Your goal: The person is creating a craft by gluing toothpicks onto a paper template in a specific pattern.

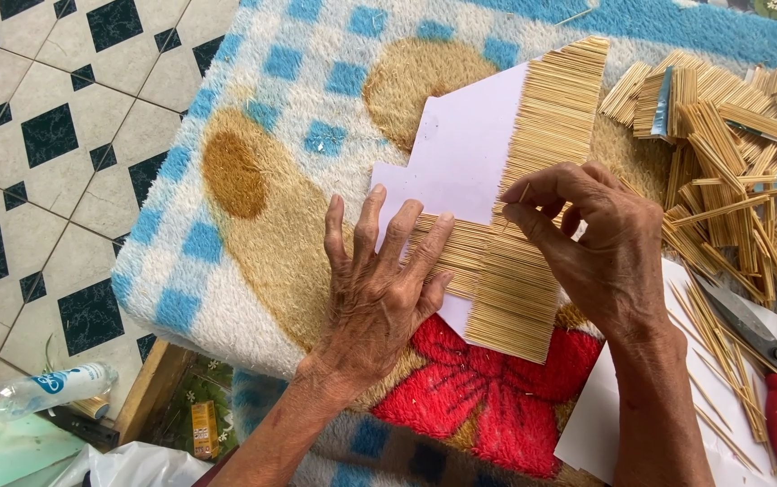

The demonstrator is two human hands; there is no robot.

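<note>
A white paper cut-out (465,149) lies on a fluffy patterned blanket (253,198), partly covered with rows of thin bamboo sticks (546,117) laid side by side. My left hand (379,284) rests flat on the paper and on the lower left strip of sticks, fingers spread. My right hand (587,239) pinches a single thin stick (522,194) between thumb and forefinger, just above the stick-covered strip.
A pile of loose and bundled sticks (722,126) lies at the upper right. Red-handled scissors (776,361) rest on white paper (596,424) at the lower right. A plastic bottle (37,390) lies at the lower left beside the tiled floor (46,117).
</note>
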